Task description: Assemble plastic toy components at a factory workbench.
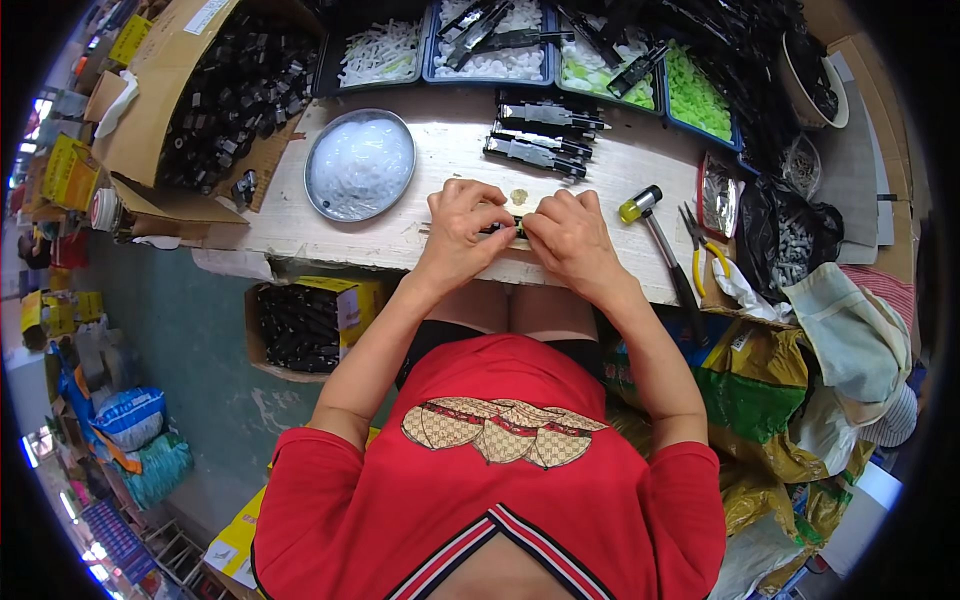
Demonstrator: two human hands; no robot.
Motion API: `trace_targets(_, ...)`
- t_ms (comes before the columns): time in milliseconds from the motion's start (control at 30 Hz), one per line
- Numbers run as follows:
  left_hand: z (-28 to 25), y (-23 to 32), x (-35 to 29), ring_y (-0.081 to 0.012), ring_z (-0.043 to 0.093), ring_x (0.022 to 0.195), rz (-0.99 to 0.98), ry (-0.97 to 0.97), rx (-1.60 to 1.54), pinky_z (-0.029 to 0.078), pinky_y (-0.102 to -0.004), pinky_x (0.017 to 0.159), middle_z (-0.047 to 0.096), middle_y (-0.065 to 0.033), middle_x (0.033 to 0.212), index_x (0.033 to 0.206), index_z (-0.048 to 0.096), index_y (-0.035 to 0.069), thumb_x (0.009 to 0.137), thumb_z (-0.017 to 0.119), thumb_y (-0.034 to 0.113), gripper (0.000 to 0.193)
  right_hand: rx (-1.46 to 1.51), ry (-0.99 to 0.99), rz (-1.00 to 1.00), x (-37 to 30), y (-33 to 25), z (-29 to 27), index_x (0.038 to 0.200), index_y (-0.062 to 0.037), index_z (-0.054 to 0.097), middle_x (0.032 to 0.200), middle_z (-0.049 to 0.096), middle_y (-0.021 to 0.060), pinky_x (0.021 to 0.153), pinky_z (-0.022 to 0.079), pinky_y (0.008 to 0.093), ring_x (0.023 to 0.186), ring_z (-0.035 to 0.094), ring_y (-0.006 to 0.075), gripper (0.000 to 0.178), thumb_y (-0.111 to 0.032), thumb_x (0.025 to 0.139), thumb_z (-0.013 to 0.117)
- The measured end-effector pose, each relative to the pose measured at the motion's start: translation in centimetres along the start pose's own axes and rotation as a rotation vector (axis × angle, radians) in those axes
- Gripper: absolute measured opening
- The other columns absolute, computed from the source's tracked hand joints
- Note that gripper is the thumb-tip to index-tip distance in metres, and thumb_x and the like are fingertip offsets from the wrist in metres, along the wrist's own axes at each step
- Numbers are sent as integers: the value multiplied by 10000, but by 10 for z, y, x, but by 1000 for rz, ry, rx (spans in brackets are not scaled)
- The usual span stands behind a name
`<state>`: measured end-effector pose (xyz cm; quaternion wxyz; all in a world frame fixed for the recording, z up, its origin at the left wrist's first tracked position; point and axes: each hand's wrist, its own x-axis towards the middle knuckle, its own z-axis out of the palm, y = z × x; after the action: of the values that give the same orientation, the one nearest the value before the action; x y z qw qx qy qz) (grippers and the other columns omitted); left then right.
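Observation:
At the front edge of the white workbench, my left hand and my right hand meet with bent fingers. Pinched between them is a small black part, mostly covered by the fingertips, so its exact kind cannot be told. Just beyond the fingers a small brass-coloured round spot shows on the bench. Farther back lie several long black-and-silver mechanisms, side by side. A hammer with a yellow-and-black head rests to the right of my right hand.
Left stand a round metal dish of translucent pieces and a cardboard box of black parts. Trays with white pieces and green pieces line the back. Yellow-handled pliers lie right. Another box sits below the bench.

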<state>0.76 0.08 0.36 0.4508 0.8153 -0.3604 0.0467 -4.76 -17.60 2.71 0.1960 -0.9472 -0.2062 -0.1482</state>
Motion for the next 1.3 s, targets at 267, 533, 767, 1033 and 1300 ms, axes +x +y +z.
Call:
trace_targets(267, 6, -4, 0, -196, 467, 931, -66, -63, -105, 307, -345, 811, 564, 3, 910, 717, 623, 94, 669, 652, 111, 59, 110, -181, -35, 12, 8, -9, 734, -71, 590, 764, 521, 50, 732, 343, 372, 815, 506, 214, 22, -79, 714, 593)
trace_targets(533, 8, -1, 3, -191, 483, 923, -37, -87, 27, 301, -343, 811, 568, -2, 928, 818, 673, 110, 682, 685, 151, 142, 135, -86, -5, -5, 16, -15, 818, -79, 617, 742, 527, 27, 673, 332, 331, 762, 507, 199, 99, -96, 724, 645)
trace_targets(767, 4, 1, 6, -193, 462, 907, 55, -136, 147, 291, -373, 787, 541, 10, 878, 776, 686, 138, 658, 720, 156, 124, 31, 103, 317, -48, 57, -61, 807, -71, 616, 759, 555, 58, 688, 353, 340, 750, 522, 234, 81, -63, 727, 622)
trace_targets(1033, 1, 8, 5, -206, 473, 912, 180, -150, 269, 295, -383, 783, 535, -10, 929, 798, 631, 130, 694, 687, 160, 122, -744, 356, 839, -151, 161, -161, 929, -91, 643, 895, 620, 111, 714, 462, 398, 833, 590, 305, 152, -157, 833, 544)
trace_targets(1300, -45, -39, 72, -254, 499, 877, 70, -63, 349, 349, -422, 785, 588, -50, 892, 785, 687, 155, 771, 636, 255, 113, -599, -164, 1382, -203, 202, -155, 1125, -142, 575, 1084, 608, 160, 819, 449, 464, 1002, 571, 359, 350, -201, 780, 553)
